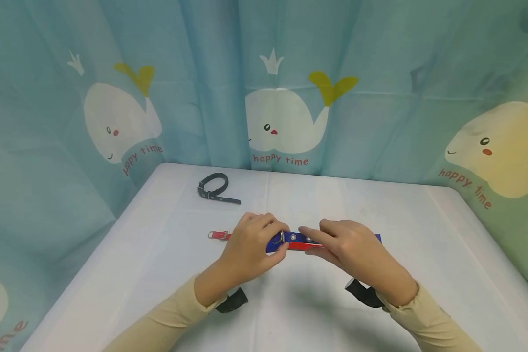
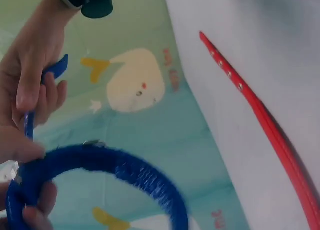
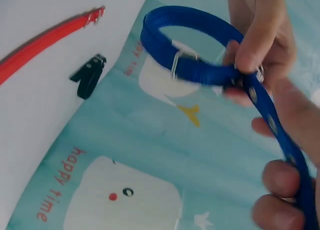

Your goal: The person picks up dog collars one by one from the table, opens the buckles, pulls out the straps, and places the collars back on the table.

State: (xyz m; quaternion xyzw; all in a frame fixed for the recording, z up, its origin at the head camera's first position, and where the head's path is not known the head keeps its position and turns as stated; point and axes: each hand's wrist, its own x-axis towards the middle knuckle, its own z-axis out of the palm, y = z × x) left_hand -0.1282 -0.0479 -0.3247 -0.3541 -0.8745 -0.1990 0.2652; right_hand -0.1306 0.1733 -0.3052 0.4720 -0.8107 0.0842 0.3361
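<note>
A blue pet collar (image 3: 205, 72) is held up above the table between both hands, bent into a loop with its buckle end and metal ring showing. My left hand (image 1: 251, 249) pinches the collar by its buckle, thumb against fingers. My right hand (image 1: 356, 247) grips the tail of the strap, where several metal eyelets run along it. In the left wrist view the round loop of the blue collar (image 2: 145, 177) hangs toward the camera. Beneath the hands lies a red collar (image 2: 272, 130), stretched out straight and partly covered by them in the head view.
Farther back on the white table (image 1: 193, 303), a black collar (image 1: 220, 199) lies fastened in a loop with its tail out to the right. A light blue curtain (image 1: 215, 83) printed with whales hangs around the table's back and sides.
</note>
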